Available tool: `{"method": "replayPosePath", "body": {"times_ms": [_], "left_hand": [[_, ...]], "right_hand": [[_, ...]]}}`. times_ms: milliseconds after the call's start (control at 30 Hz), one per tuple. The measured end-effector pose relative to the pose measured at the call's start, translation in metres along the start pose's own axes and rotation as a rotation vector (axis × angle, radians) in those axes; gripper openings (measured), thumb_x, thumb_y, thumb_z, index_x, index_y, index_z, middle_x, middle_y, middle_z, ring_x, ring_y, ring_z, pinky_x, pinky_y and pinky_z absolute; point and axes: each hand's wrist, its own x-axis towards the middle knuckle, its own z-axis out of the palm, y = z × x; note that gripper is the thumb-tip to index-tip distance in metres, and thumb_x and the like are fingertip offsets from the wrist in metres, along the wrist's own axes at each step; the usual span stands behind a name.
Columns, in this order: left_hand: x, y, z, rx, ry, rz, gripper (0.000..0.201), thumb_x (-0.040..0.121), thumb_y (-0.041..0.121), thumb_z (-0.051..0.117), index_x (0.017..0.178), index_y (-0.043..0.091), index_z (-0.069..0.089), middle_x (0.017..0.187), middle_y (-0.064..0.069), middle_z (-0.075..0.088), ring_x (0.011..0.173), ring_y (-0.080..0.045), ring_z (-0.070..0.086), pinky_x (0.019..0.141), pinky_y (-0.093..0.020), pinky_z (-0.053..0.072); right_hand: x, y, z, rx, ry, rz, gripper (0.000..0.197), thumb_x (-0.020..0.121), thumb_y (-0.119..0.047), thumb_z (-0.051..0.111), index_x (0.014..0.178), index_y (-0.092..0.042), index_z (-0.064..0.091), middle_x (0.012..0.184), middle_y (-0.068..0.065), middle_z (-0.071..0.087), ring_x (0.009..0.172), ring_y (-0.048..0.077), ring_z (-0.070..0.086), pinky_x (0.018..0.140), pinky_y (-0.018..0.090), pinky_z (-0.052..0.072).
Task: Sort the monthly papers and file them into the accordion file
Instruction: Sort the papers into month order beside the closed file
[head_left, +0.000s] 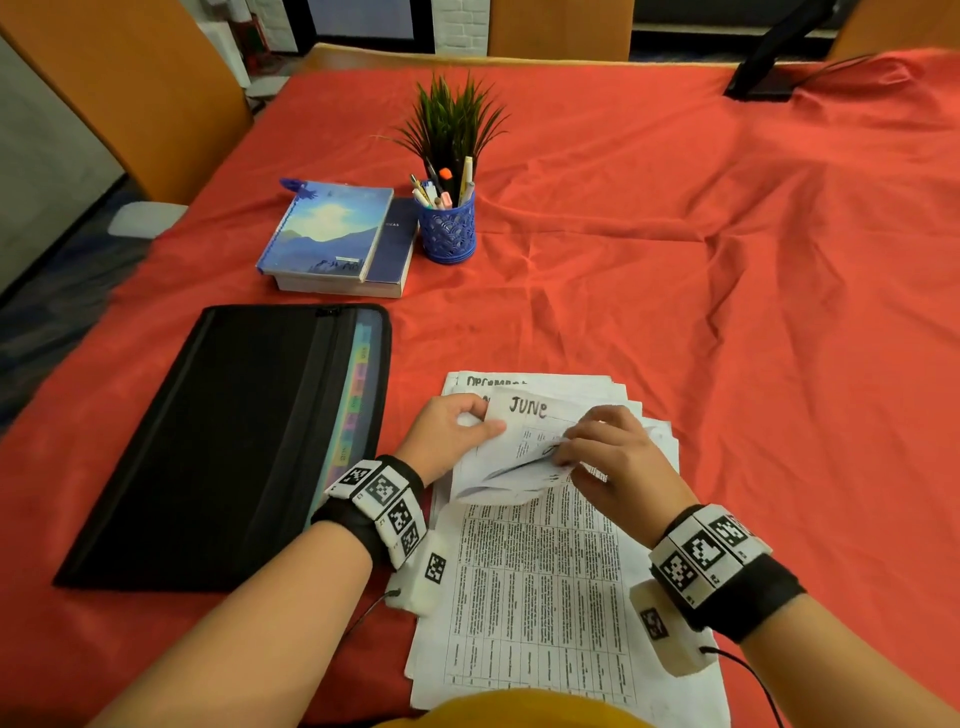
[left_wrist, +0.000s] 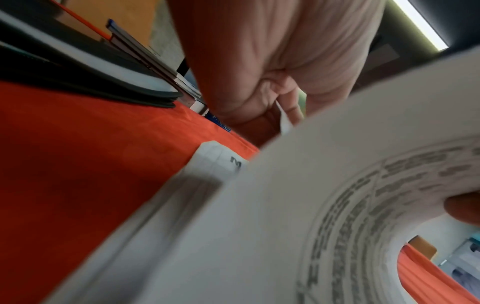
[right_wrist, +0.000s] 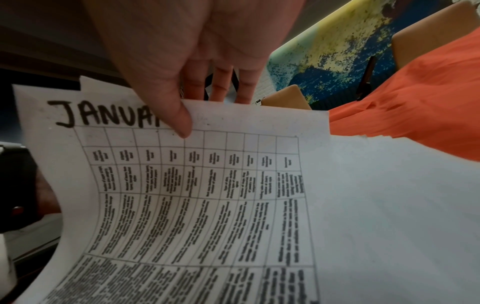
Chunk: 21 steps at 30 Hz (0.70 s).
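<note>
Two sheets are pinched, JUNE sheet (head_left: 524, 415) by left hand (head_left: 447, 431), apparently JANUARY sheet (right_wrist: 182, 185) by right hand (head_left: 613, 457), so headings are readable for sorting.

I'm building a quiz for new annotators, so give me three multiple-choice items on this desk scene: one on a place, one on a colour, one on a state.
1. Where does the accordion file lie relative to the paper stack, from the person's side?
A. To its left
B. To its right
C. On top of it

2. What colour is the pen cup?
A. Green
B. Blue
C. White

3. What is the right hand doing?
A. Resting flat on the cloth
B. Pinching a sheet
C. Holding a pen

Answers:
1 A: the accordion file sits left of the paper stack.
2 B: the pen cup is blue mesh.
3 B: the right hand has its thumb on the sheet headed JANUA, fingers behind it.
</note>
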Motion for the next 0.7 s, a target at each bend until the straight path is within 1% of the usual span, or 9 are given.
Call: {"method": "replayPosePath", "body": {"times_ms": [67,133,233,333,367,467,567,600,700], "left_hand": [[0.000,0.001,-0.001,0.000,-0.026,-0.009,0.012,0.083,0.006,0.067,0.074,0.013,0.063,0.085,0.001,0.066,0.078,-0.005,0.059,0.075,-0.015,0.046],[-0.001,0.003,-0.002,-0.004,-0.054,-0.020,0.016,0.083,-0.002,0.061,0.077,0.013,0.064,0.085,0.001,0.065,0.081,-0.005,0.058,0.078,-0.017,0.045],[-0.004,0.006,-0.005,0.004,-0.086,-0.001,0.025,0.081,-0.007,0.061,0.075,0.018,0.065,0.081,0.007,0.065,0.075,0.009,0.057,0.076,-0.006,0.042],[-0.008,0.009,-0.003,0.005,-0.129,0.003,0.013,0.076,-0.005,0.070,0.084,0.005,0.071,0.088,-0.007,0.071,0.082,-0.003,0.061,0.084,-0.013,0.047],[-0.009,0.010,-0.002,-0.005,-0.127,0.002,0.013,0.075,-0.005,0.071,0.085,0.003,0.072,0.089,-0.008,0.071,0.082,-0.003,0.062,0.084,-0.011,0.047],[-0.012,0.013,-0.003,-0.020,-0.128,0.036,0.017,0.075,-0.001,0.073,0.083,0.014,0.070,0.087,0.006,0.069,0.077,0.011,0.060,0.079,-0.004,0.042],[-0.012,0.011,-0.008,0.019,-0.125,0.058,0.035,0.080,-0.009,0.060,0.094,0.022,0.065,0.108,0.006,0.065,0.063,0.000,0.059,0.063,-0.014,0.045],[-0.012,0.009,-0.008,-0.009,-0.117,0.046,0.043,0.080,-0.013,0.054,0.099,0.025,0.063,0.113,0.003,0.064,0.065,-0.008,0.061,0.061,-0.020,0.049],[-0.013,0.003,-0.005,-0.161,-0.067,0.021,0.068,0.080,-0.012,0.061,0.118,0.042,0.045,0.114,-0.005,0.065,0.096,-0.017,0.067,0.080,-0.035,0.057]], "right_hand": [[-0.002,-0.001,0.000,0.015,-0.007,0.005,0.019,0.077,-0.011,0.050,0.081,-0.014,0.068,0.087,-0.003,0.065,0.095,0.018,0.050,0.084,0.024,0.042],[-0.003,0.000,0.001,0.048,-0.015,0.067,0.017,0.073,-0.004,0.057,0.083,-0.013,0.068,0.094,0.000,0.064,0.088,0.015,0.058,0.073,0.026,0.049],[-0.001,0.001,0.001,0.071,-0.031,0.151,0.021,0.070,0.003,0.068,0.082,-0.014,0.067,0.114,0.009,0.058,0.078,0.014,0.064,0.063,0.023,0.050],[0.006,0.000,-0.001,0.082,-0.070,0.144,0.019,0.072,0.002,0.070,0.081,-0.014,0.066,0.123,0.010,0.056,0.077,0.016,0.064,0.068,0.024,0.049],[0.008,0.000,-0.002,0.091,-0.079,0.130,0.018,0.072,0.002,0.069,0.082,-0.013,0.065,0.118,0.009,0.059,0.079,0.018,0.064,0.069,0.025,0.051],[0.011,0.000,-0.004,0.097,-0.051,0.155,0.019,0.076,-0.003,0.063,0.093,-0.010,0.059,0.094,0.003,0.063,0.084,0.022,0.061,0.075,0.027,0.048],[0.010,-0.003,-0.009,0.171,-0.089,0.321,0.036,0.081,-0.004,0.061,0.113,-0.014,0.047,0.094,-0.002,0.060,0.089,0.015,0.057,0.076,0.020,0.043],[0.009,-0.003,-0.010,0.187,-0.115,0.349,0.043,0.082,-0.005,0.061,0.120,-0.016,0.043,0.094,-0.004,0.059,0.089,0.012,0.056,0.075,0.016,0.039],[0.009,-0.006,-0.013,0.174,-0.148,0.355,0.060,0.080,-0.003,0.062,0.133,-0.016,0.037,0.089,-0.007,0.053,0.087,0.011,0.050,0.079,0.016,0.034]]}}
